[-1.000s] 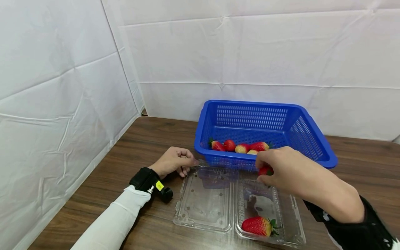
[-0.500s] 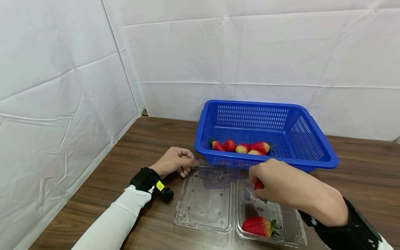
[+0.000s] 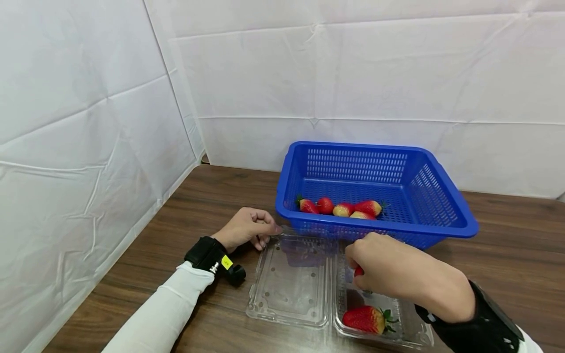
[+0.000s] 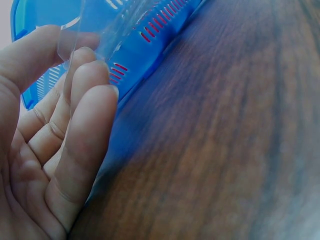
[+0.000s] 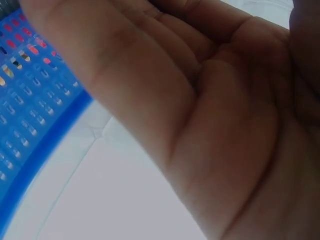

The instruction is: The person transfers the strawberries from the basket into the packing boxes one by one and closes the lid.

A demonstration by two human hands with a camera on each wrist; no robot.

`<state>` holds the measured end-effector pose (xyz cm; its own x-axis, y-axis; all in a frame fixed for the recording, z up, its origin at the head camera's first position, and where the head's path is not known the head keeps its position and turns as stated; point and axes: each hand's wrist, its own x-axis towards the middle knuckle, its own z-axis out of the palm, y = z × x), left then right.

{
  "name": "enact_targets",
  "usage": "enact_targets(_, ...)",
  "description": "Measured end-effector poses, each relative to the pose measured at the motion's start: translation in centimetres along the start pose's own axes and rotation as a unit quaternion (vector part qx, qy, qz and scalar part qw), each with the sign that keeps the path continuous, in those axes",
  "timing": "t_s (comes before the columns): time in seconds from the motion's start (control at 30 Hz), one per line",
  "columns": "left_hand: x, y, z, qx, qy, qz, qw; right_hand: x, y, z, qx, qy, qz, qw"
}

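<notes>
1. Currently pinched by the right hand (image 3: 393, 267): strawberry (image 3: 359, 271), mostly hidden, over the clear clamshell (image 3: 291, 291), right half; dropping could bruise it.
2. Second strawberry (image 3: 365, 319), lying in that half's near end; liable to knocks.
3. Clamshell, spread open on the counter (image 3: 220, 189), far-left corner pinched by the left hand (image 3: 250, 228); slack hold might let it slide.
4. Blue basket (image 3: 357, 145), just behind, strawberries (image 3: 365, 208) inside; rim could catch the right hand.

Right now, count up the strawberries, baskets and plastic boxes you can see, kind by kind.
Strawberries: 7 visible (5 in the blue basket, 1 lying in the open plastic box, 1 in the right hand)
Baskets: 1
Plastic boxes: 1
Total: 9
</notes>
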<state>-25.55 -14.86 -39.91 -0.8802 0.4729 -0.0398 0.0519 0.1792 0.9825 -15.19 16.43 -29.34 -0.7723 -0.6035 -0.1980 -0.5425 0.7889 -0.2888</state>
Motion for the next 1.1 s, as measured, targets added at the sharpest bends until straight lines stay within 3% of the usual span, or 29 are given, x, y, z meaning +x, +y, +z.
enact_targets(1.1, 0.0, 0.0, 0.0, 0.000, -0.002, -0.005, 1.0000, 1.3, -1.1, 2.5, -0.025, -0.010, 0.007, 0.9996)
